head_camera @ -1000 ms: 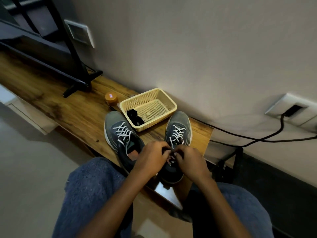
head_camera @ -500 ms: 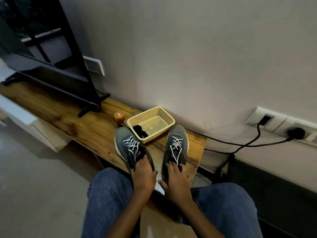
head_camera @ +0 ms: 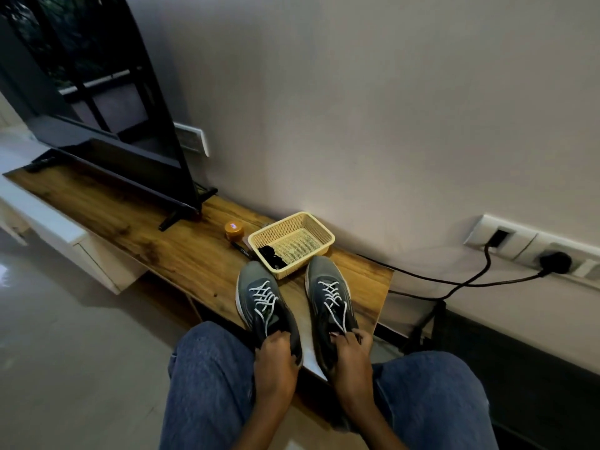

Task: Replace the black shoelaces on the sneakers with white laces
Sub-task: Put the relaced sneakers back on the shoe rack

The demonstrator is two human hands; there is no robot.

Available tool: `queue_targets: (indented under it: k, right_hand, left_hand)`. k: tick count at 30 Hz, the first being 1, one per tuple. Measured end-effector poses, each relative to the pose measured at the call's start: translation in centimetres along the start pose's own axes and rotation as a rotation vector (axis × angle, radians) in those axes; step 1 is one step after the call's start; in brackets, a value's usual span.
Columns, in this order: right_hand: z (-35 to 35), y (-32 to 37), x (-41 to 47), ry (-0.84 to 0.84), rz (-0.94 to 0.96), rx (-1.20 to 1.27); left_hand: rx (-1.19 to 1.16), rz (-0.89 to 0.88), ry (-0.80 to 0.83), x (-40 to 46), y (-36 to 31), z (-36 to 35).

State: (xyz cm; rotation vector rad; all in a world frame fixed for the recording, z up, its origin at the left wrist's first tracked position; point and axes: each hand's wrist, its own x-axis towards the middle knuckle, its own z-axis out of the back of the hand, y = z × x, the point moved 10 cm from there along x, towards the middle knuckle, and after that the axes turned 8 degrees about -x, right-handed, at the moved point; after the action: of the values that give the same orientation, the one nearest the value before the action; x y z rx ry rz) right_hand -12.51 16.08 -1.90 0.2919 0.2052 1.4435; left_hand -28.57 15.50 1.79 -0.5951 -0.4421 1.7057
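Change: a second ago both hands met over the right shoe's laces; now they are apart, one at each shoe's heel, and the view has pulled back and up.
Left hand (head_camera: 276,358): fingers curled over the heel collar of the left shoe (head_camera: 263,303), gripping it.
Right hand (head_camera: 349,354): fingers curled on the heel collar of the right shoe (head_camera: 328,297), gripping it.
Shoes: side by side on the near right end of the counter (head_camera: 162,241), toes pointing far, both with white laces (head_camera: 263,295).
Black laces (head_camera: 272,256): bunched in the near left corner of the basket (head_camera: 319,230), just beyond the toes, well clear of both hands.
Jar (head_camera: 234,230): orange, left of the basket.
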Motion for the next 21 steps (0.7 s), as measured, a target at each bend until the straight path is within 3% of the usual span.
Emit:
queue_targets:
  k: [3,9,21]
  right_hand:
    - [1.8,-0.1,-1.6,-0.022,-0.021,0.149]
    - [6.6,0.6,-4.0,-0.091,0.051,0.182]
    - [18.3,-1.1,-8.0,-0.325,0.081,0.237]
  left_hand:
    - [0.040,-0.045,0.004,-2.5,-1.8,0.5]
    - [0.117,-0.137,0.017,-6.4,-5.0,2.2]
    - [-0.057,-0.462,-0.062,-10.6,-13.2,6.2]
